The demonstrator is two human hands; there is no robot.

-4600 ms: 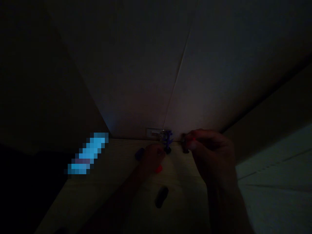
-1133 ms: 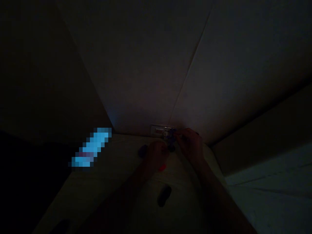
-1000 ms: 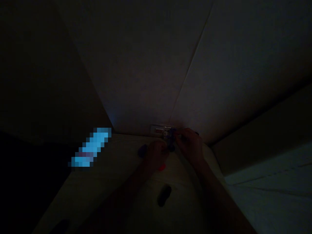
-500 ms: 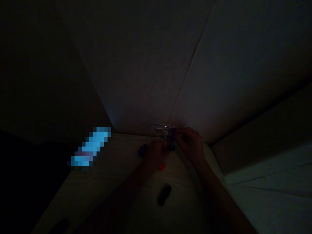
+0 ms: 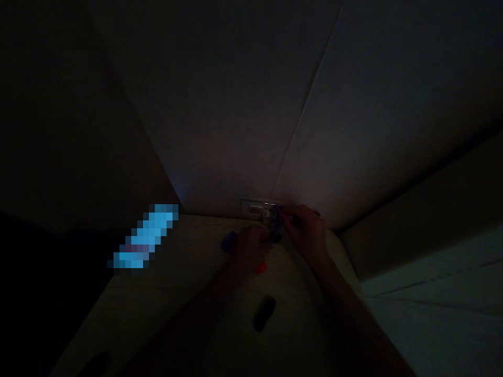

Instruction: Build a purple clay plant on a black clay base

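Observation:
The scene is very dark. Low on the wall sits a wall socket panel (image 5: 251, 208), with a pale round part near its middle and bluish-purple parts at its right side. My right hand (image 5: 306, 225) reaches to these bluish parts, thumb and fingers pinched together against them. My left hand (image 5: 251, 247) is just below the panel, fingers curled closed; what they hold is too dark to tell. A dark blue object (image 5: 228, 242) lies left of my left hand. Under that hand, a small glowing red object (image 5: 261, 267) rests on the wooden surface (image 5: 196, 262).
A dark elongated object (image 5: 264, 313) lies nearer to me on the wood. At left is a bright blurred-out blue patch (image 5: 149, 238). A panel or board (image 5: 424, 209) borders the right side, with pale fabric (image 5: 440, 303) below it. The wall (image 5: 220, 131) rises behind.
The view has shifted very slightly and darkened a little. Both hands stay in nearly the same place at the socket panel.

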